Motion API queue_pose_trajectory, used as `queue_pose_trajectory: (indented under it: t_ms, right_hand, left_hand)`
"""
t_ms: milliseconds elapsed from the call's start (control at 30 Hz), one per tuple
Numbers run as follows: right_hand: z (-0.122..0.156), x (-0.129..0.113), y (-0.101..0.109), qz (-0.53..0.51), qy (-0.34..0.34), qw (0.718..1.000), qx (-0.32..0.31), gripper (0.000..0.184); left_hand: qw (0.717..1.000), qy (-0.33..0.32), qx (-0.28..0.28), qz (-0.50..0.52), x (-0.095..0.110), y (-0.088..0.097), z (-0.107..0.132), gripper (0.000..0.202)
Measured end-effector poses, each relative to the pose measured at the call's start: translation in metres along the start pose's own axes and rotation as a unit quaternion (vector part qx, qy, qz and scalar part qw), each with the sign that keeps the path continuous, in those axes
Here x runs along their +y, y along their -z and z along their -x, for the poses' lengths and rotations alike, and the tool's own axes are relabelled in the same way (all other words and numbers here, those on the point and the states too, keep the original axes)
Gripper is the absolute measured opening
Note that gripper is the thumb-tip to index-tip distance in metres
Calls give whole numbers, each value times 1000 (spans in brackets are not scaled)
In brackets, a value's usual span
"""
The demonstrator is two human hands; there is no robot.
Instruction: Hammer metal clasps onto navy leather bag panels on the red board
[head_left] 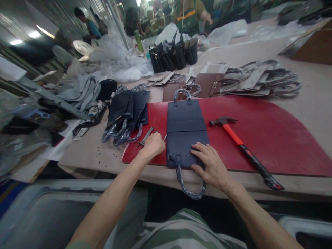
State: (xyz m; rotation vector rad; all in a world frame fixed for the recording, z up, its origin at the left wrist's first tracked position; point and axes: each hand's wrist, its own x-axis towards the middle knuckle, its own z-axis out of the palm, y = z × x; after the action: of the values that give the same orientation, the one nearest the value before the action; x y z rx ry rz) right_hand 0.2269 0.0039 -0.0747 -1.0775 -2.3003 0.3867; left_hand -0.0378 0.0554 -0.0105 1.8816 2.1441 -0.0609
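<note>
A flat navy handbag piece (186,119) lies across the red board (261,135), with plastic-wrapped handles at its far and near ends. The near handle (193,196) hangs over the table edge. My left hand (155,144) is closed just left of the piece, and a thin metal rod (164,138) sticks out from its fingers. Beside that hand on the board are metal tools (147,134), partly hidden by it. My right hand (209,164) rests open on the near right part of the navy piece, fingers spread. To its right lies a claw hammer (242,147) with an orange and black handle.
Several navy bag pieces (127,112) are stacked at the left. Brown bag pieces (207,83) with wrapped handles lie beyond the board. Black handbags (172,55) stand farther back near plastic wrapping (114,60). A person (190,17) is across the table.
</note>
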Motion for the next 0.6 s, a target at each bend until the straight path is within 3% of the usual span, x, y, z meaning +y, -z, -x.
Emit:
queue_pose_trajectory:
  t_ms: [67,133,233,300,433,600]
  right_hand:
    - [0,-1,0,-4,-6,1000,0,41]
    - [0,-1,0,-7,-11,1000,-3,41]
    - [0,-1,0,-7,-12,1000,-4,41]
    - [0,-1,0,-3,-12,1000,-2,40]
    - [1,1,-1,5,-3,1000,7,40]
    - [0,6,-5,17,22,999,30,38]
  left_hand:
    - [996,-10,-25,88,-2,3,-1,18]
    - [966,-10,-41,253,-4,4,2,16]
    - [865,0,-26,501,-1,1,9,11]
    - [823,4,8,568,1,-4,14,18]
    - [836,40,80,541,-8,-11,16,15]
    - [852,71,120,504,-36,-2,8,11]
